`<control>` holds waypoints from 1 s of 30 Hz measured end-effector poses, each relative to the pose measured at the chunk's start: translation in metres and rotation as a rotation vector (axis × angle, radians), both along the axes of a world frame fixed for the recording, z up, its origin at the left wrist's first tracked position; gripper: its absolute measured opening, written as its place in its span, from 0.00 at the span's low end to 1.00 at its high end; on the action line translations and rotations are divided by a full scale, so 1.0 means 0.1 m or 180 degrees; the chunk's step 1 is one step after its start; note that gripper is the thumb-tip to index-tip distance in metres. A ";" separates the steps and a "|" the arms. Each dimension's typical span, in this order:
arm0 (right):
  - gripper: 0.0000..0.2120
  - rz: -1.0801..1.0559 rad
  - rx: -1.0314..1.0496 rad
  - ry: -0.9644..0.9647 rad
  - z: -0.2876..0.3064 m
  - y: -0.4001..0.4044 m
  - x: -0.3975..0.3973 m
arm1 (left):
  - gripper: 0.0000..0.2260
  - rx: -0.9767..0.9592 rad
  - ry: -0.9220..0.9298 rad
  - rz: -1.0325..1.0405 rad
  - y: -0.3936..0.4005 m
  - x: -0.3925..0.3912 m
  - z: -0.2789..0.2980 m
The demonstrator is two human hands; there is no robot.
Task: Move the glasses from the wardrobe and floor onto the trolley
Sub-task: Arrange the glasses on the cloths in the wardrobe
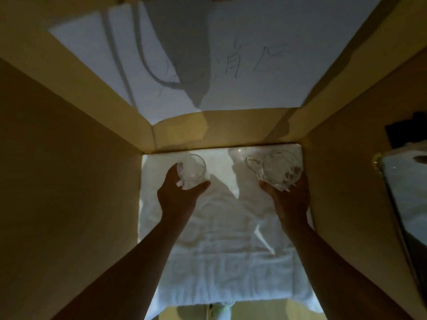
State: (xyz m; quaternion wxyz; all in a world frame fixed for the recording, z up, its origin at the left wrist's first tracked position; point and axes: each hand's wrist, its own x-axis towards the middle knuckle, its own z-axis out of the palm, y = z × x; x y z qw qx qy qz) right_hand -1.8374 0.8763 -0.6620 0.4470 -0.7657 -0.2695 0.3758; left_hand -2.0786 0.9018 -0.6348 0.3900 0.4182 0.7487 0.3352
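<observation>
Head view into a tan compartment lined with a white cloth (pixel 221 250). The left hand (pixel 178 195) has its thumb and fingers curled round a plain clear glass (pixel 191 169) at the far left of the cloth. The right hand (pixel 291 199) cups from below a clear glass with a handle (pixel 275 169) at the far right, its fingers wrapped under and behind the body and the handle pointing left. Whether either glass is resting on the cloth or is held just above it cannot be told. A third glass (pixel 238 152) appears faintly at the far edge between the two, but it is too dim to confirm.

Risks, as judged from this view: both hands are loaded at once, so neither can steady the other. The compartment walls (pixel 69 181) stand close on either side, and the right hand lies near the right wall; a careless withdrawal could knock glass against board. The cloth is wrinkled and could snag or tip a base dragged across it. Low light and transparent rims make edges hard to read, which favours a misjudged grip.

Contents: both held glasses look empty, and the compartment shows only the cloth and glassware. A sheet of paper (pixel 231 65) with handwritten characters covers the far wall.
</observation>
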 end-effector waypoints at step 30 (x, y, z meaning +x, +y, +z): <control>0.35 0.1316 0.1983 0.0480 4.48 -2.36 -0.30 | 0.29 0.1938 -0.0034 0.0378 -2.70 -0.11 4.48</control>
